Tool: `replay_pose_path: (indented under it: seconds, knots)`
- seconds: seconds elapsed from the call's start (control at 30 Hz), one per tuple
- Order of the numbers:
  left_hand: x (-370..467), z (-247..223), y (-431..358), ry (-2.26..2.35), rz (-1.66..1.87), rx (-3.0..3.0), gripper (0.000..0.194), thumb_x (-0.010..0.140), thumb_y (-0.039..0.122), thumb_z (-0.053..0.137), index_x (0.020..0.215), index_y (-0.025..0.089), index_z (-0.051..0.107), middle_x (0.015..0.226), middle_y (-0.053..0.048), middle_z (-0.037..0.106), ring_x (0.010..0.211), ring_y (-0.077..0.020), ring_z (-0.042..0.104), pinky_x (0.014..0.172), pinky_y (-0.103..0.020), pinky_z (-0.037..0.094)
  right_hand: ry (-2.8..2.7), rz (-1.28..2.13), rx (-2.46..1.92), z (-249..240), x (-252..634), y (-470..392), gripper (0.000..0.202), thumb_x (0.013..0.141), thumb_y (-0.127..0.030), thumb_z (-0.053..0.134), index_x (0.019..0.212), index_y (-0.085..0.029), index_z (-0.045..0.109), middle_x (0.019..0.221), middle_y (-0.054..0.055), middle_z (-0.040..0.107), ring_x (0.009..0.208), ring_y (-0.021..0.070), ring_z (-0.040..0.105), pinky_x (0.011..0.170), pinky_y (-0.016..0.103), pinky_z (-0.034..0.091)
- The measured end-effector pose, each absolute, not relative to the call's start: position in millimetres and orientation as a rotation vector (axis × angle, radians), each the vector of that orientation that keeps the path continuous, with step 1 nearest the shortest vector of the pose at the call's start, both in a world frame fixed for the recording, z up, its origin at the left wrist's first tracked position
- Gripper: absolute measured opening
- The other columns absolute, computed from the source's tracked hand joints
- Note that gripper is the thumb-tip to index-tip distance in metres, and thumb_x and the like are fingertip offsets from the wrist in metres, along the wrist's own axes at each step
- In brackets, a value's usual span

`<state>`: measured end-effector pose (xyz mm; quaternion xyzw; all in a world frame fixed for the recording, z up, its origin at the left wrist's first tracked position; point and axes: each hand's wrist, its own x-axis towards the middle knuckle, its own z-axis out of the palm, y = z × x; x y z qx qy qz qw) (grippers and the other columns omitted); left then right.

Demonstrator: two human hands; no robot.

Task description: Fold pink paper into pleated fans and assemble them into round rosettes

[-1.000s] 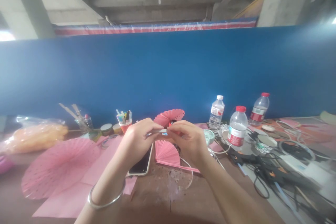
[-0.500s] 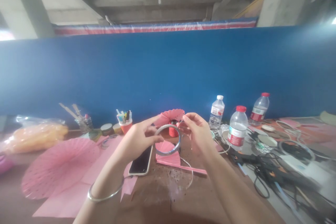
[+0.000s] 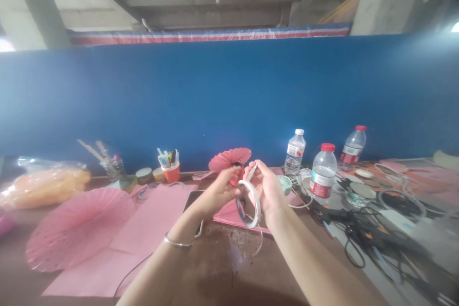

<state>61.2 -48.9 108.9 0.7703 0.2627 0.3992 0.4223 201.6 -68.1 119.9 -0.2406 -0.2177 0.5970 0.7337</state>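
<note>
A narrow roll of white tape is held up between my hands, tilted nearly edge-on. My left hand has its bent fingers at the roll's upper left rim. A short white strip rises from the roll, and my right hand pinches it with thumb and fingers. Below and behind the roll lies a pleated pink paper piece, partly covered by my hands. Further back is a pink pleated paper fan. A phone lies mostly hidden beneath my left wrist.
To the left, a large pink pleated fan lies by pink paper sheets. A pen cup stands at the back. On the right are several bottles, including a red-capped bottle, a small green fan and tangled black cables.
The tape roll has moved right and down and turned more edge-on. My left hand has shifted right with it. A pale strip now shows at my right fingers.
</note>
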Motion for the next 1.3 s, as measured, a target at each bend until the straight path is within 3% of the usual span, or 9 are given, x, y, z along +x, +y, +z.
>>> replay_pose_path:
  seconds: [0.13, 0.27, 0.4, 0.63, 0.83, 0.9, 1.07, 1.3]
  knots:
    - [67, 104, -50, 0.576, 0.843, 1.804, 0.03, 0.08, 0.042, 0.052, 0.086, 0.013, 0.057, 0.076, -0.004, 0.057, 0.074, -0.0148, 0.055, 0.073, -0.029, 0.043, -0.541, 1.432, -0.493, 125, 202, -71, 0.014, 0.073, -0.03, 0.06, 0.071, -0.021, 0.05, 0.06, -0.002, 0.054, 0.051, 0.0117, 0.053, 0.05, 0.025, 0.047]
    - [52, 115, -51, 0.632, 0.877, 1.611, 0.035, 0.081, 0.047, 0.048, 0.071, 0.014, 0.053, 0.053, 0.005, 0.04, 0.051, -0.0098, 0.046, 0.055, -0.024, 0.038, -0.777, 1.176, -0.424, 131, 212, -72, 0.013, 0.071, -0.027, 0.063, 0.072, -0.022, 0.051, 0.071, -0.003, 0.056, 0.064, 0.0113, 0.056, 0.058, 0.023, 0.046]
    - [28, 127, -45, 0.818, 0.875, 1.678, 0.036, 0.083, 0.044, 0.042, 0.068, 0.013, 0.055, 0.052, 0.005, 0.037, 0.049, -0.0085, 0.039, 0.052, -0.023, 0.033, -1.06, 0.93, -0.636, 132, 222, -69, 0.011, 0.072, -0.029, 0.064, 0.074, -0.021, 0.057, 0.07, -0.003, 0.054, 0.063, 0.0087, 0.052, 0.057, 0.02, 0.042]
    - [12, 132, -39, 1.172, 0.701, 2.111, 0.031, 0.075, 0.037, 0.049, 0.053, 0.015, 0.052, 0.054, 0.002, 0.048, 0.053, -0.01, 0.043, 0.051, -0.023, 0.031, -1.1, 1.098, -0.602, 127, 217, -68, 0.016, 0.073, -0.032, 0.064, 0.074, -0.021, 0.052, 0.065, -0.005, 0.052, 0.055, 0.0081, 0.052, 0.054, 0.021, 0.043]
    - [19, 128, -42, 1.139, 0.549, 1.943, 0.021, 0.073, 0.034, 0.054, 0.08, 0.016, 0.062, 0.056, 0.001, 0.057, 0.047, -0.0095, 0.046, 0.046, -0.021, 0.033, -1.193, 0.945, -0.634, 129, 219, -71, 0.011, 0.071, -0.018, 0.06, 0.073, -0.021, 0.049, 0.075, -0.004, 0.054, 0.062, 0.0091, 0.056, 0.057, 0.022, 0.045]
    - [19, 127, -42, 1.064, 0.591, 1.857, 0.023, 0.072, 0.032, 0.056, 0.085, 0.015, 0.062, 0.057, 0.001, 0.058, 0.045, -0.008, 0.045, 0.045, -0.02, 0.032, -1.165, 0.918, -0.638, 129, 224, -69, 0.011, 0.07, -0.017, 0.059, 0.074, -0.02, 0.05, 0.077, -0.003, 0.054, 0.068, 0.0105, 0.057, 0.058, 0.022, 0.046]
    - [16, 125, -36, 1.018, 0.817, 1.773, 0.017, 0.07, 0.03, 0.059, 0.075, 0.013, 0.061, 0.055, 0.002, 0.056, 0.044, -0.0055, 0.043, 0.044, -0.018, 0.031, -1.171, 0.843, -0.592, 129, 238, -61, 0.02, 0.067, -0.013, 0.062, 0.081, -0.021, 0.051, 0.078, -0.003, 0.055, 0.072, 0.0117, 0.057, 0.064, 0.025, 0.046]
    - [14, 125, -33, 1.206, 0.998, 2.069, 0.011, 0.07, 0.026, 0.057, 0.072, 0.016, 0.061, 0.067, -0.001, 0.064, 0.064, -0.0142, 0.058, 0.059, -0.024, 0.042, -1.363, 0.895, -0.615, 126, 252, -58, 0.024, 0.062, -0.021, 0.07, 0.08, -0.021, 0.055, 0.082, 0.0, 0.059, 0.079, 0.0151, 0.057, 0.077, 0.033, 0.046]
